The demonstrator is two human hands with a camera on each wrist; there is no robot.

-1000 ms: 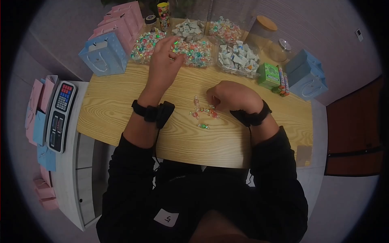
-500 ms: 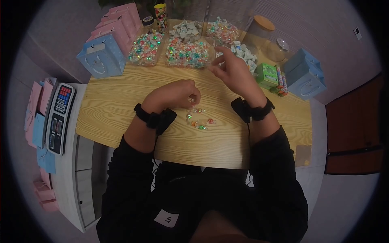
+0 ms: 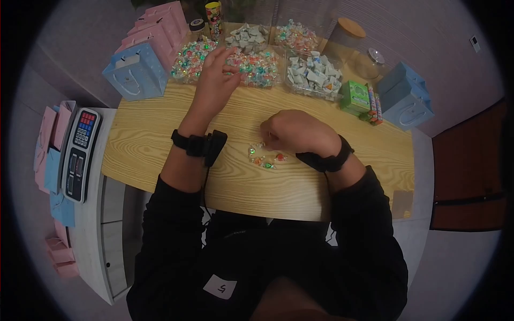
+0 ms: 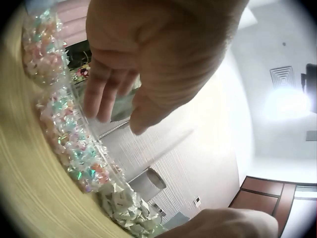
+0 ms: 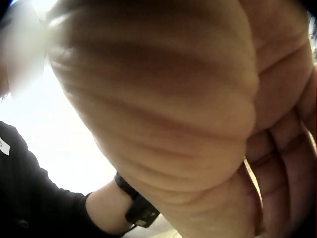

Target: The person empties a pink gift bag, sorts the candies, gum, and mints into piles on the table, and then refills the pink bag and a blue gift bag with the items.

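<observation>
My left hand (image 3: 218, 80) is raised in front of the candy tubs, its fingers loosely bent. In the left wrist view nothing shows between those fingers (image 4: 104, 99). Low over the middle of the table, my right hand (image 3: 305, 132) has its fingers curled down at the far side of a few twist-wrapped candies. Those candies lie in a curved row: a green one (image 3: 251, 151), an orange one (image 3: 258, 160), another green one (image 3: 269, 165) and a red one (image 3: 280, 157). The right fingertips are hidden under the hand, so I cannot tell whether they pinch a candy.
Clear tubs of shiny candies (image 3: 259, 75) and of white packets (image 3: 315, 76) line the table's back. Blue (image 3: 135, 75) and pink gift bags (image 3: 174, 24) stand at the left, a blue bag (image 3: 405, 99) and green box (image 3: 355, 97) at the right. A scale (image 3: 80, 155) sits farther left.
The hands have swapped places since half a second ago: the left has lifted from the candies toward the tubs, the right has come down to them. The candies are more spread than one second ago.
</observation>
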